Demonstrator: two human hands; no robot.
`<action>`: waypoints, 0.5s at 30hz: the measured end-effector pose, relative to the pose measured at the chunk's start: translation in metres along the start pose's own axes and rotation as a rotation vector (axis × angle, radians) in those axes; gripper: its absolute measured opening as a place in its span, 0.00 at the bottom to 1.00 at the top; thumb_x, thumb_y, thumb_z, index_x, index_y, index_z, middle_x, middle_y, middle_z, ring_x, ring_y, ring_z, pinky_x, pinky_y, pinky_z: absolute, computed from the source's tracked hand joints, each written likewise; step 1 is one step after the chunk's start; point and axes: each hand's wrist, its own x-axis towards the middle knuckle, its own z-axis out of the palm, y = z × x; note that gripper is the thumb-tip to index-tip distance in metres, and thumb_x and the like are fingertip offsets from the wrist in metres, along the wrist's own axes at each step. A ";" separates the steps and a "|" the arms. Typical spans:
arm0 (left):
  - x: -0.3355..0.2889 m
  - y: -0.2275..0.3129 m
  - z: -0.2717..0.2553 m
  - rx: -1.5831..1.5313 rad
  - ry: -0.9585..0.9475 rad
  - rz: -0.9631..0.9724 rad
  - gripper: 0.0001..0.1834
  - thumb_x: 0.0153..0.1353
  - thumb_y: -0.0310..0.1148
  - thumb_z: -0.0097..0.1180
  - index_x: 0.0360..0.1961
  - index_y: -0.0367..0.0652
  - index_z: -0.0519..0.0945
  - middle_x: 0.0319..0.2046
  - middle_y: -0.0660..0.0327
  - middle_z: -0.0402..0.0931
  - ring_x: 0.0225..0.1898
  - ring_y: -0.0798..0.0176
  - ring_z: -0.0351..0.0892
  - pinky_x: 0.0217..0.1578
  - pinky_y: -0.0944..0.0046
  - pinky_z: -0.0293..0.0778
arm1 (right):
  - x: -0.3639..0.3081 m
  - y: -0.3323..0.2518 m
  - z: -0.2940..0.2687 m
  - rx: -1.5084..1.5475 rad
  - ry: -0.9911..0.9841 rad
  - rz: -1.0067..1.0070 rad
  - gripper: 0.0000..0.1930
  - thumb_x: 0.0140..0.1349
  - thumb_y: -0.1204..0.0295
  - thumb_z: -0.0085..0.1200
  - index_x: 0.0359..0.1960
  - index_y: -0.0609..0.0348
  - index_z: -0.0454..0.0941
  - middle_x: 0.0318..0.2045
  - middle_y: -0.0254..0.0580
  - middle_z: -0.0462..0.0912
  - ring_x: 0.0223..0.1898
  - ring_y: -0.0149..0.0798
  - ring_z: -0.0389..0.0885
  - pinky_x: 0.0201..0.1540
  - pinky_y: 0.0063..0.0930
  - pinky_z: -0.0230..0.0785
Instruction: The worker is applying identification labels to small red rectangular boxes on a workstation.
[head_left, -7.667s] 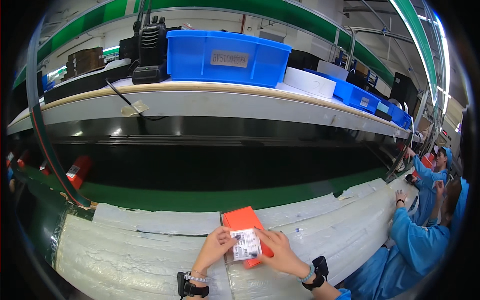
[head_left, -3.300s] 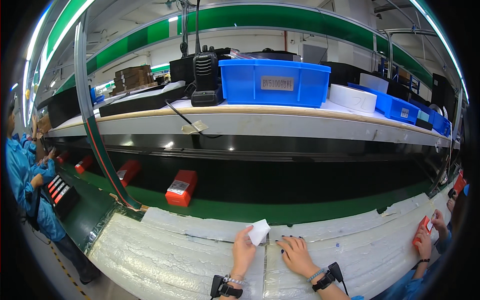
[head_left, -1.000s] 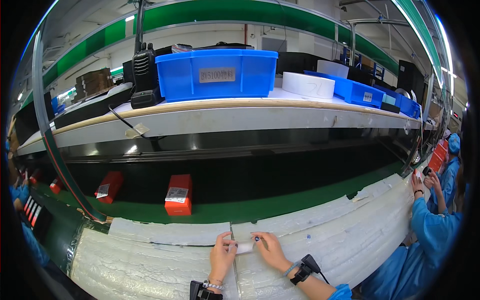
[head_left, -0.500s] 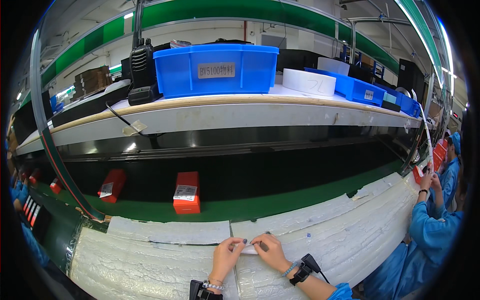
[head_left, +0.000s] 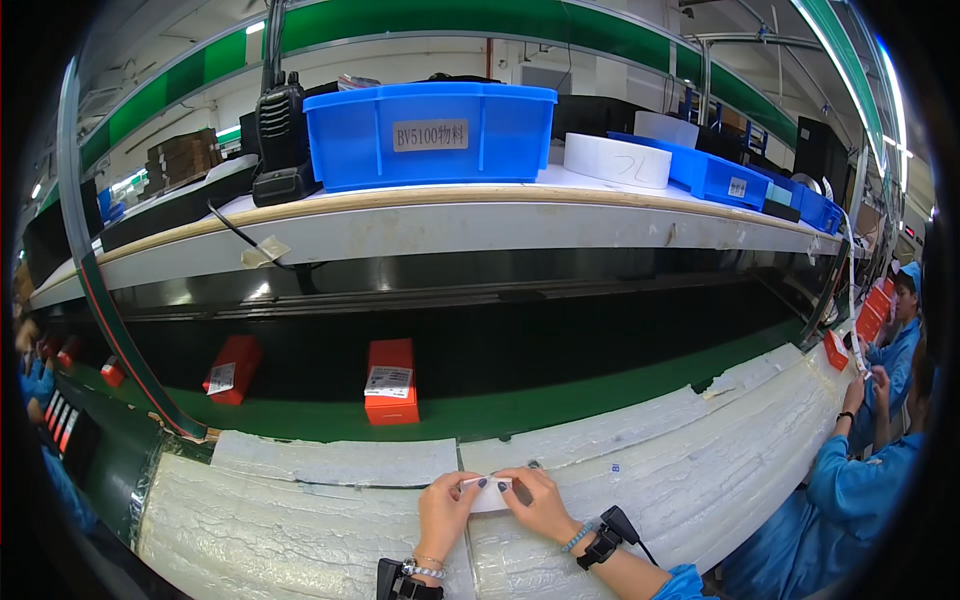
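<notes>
Between my two hands is a small white piece, perhaps paper or a label (head_left: 488, 498), just above the padded work surface. My left hand (head_left: 441, 510) pinches its left side between thumb and fingers. On its other side, my right hand (head_left: 537, 502) grips it the same way, with the fingertips of both hands close together. The piece's lower part hangs flat below the thumbs; what it is exactly cannot be made out. Under the hands, the work surface (head_left: 300, 530) is covered in wrinkled clear film over white sheets, with a seam running between my wrists.
Beyond the work surface, a green conveyor belt (head_left: 500, 418) carries a red box (head_left: 391, 385) and another red box (head_left: 235, 370), both labelled. Above it, a shelf holds a blue bin (head_left: 430, 140), a walkie-talkie (head_left: 281, 140) and a white roll (head_left: 617, 162). At right, a co-worker in blue (head_left: 870, 480) handles a white strip.
The red boxes have shifted to the right along the belt. More of the white piece shows between my hands, which stay nearly in place. The co-worker's hands at right have moved lower.
</notes>
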 end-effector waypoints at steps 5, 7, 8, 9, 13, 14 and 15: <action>0.000 -0.001 0.002 0.007 -0.016 0.053 0.06 0.53 0.32 0.62 0.33 0.46 0.84 0.25 0.58 0.79 0.21 0.66 0.71 0.25 0.69 0.69 | -0.001 0.004 0.002 0.011 0.007 0.022 0.12 0.54 0.74 0.56 0.41 0.54 0.78 0.31 0.37 0.80 0.30 0.37 0.75 0.41 0.31 0.65; 0.001 -0.013 0.007 -0.047 -0.006 0.065 0.07 0.54 0.32 0.62 0.34 0.45 0.84 0.25 0.59 0.79 0.20 0.68 0.70 0.24 0.69 0.68 | -0.002 0.005 0.003 0.001 0.006 0.021 0.11 0.54 0.74 0.56 0.40 0.55 0.78 0.31 0.37 0.80 0.30 0.37 0.75 0.40 0.31 0.65; 0.001 -0.017 0.008 -0.101 0.003 0.077 0.07 0.54 0.32 0.62 0.35 0.44 0.83 0.25 0.60 0.79 0.20 0.69 0.69 0.24 0.70 0.67 | -0.002 0.004 0.003 0.002 0.004 0.021 0.11 0.54 0.74 0.56 0.40 0.55 0.78 0.31 0.37 0.80 0.30 0.37 0.75 0.40 0.31 0.65; 0.001 -0.013 0.008 -0.102 0.002 0.077 0.07 0.54 0.32 0.62 0.35 0.44 0.83 0.25 0.60 0.79 0.20 0.69 0.69 0.24 0.70 0.67 | -0.002 0.002 0.002 0.000 0.011 0.027 0.10 0.54 0.75 0.56 0.39 0.55 0.78 0.31 0.37 0.80 0.30 0.37 0.75 0.40 0.31 0.65; 0.001 -0.009 0.005 -0.319 -0.148 -0.074 0.11 0.57 0.26 0.59 0.42 0.38 0.80 0.32 0.63 0.80 0.31 0.74 0.77 0.32 0.74 0.72 | -0.002 0.002 0.000 -0.007 0.051 0.007 0.07 0.53 0.76 0.56 0.35 0.57 0.78 0.30 0.36 0.80 0.29 0.38 0.75 0.39 0.30 0.65; 0.001 -0.013 0.005 -0.332 -0.217 -0.078 0.12 0.58 0.25 0.58 0.44 0.37 0.79 0.34 0.63 0.80 0.32 0.75 0.77 0.33 0.74 0.72 | -0.002 0.002 0.000 -0.007 0.050 0.008 0.07 0.53 0.76 0.56 0.35 0.57 0.78 0.30 0.36 0.80 0.29 0.38 0.75 0.39 0.30 0.65; 0.002 -0.013 0.006 -0.333 -0.218 -0.079 0.12 0.58 0.25 0.58 0.44 0.37 0.79 0.34 0.63 0.80 0.32 0.75 0.77 0.33 0.74 0.72 | -0.002 0.003 0.000 -0.020 0.052 -0.026 0.07 0.52 0.77 0.56 0.34 0.57 0.78 0.29 0.36 0.80 0.29 0.38 0.76 0.39 0.30 0.65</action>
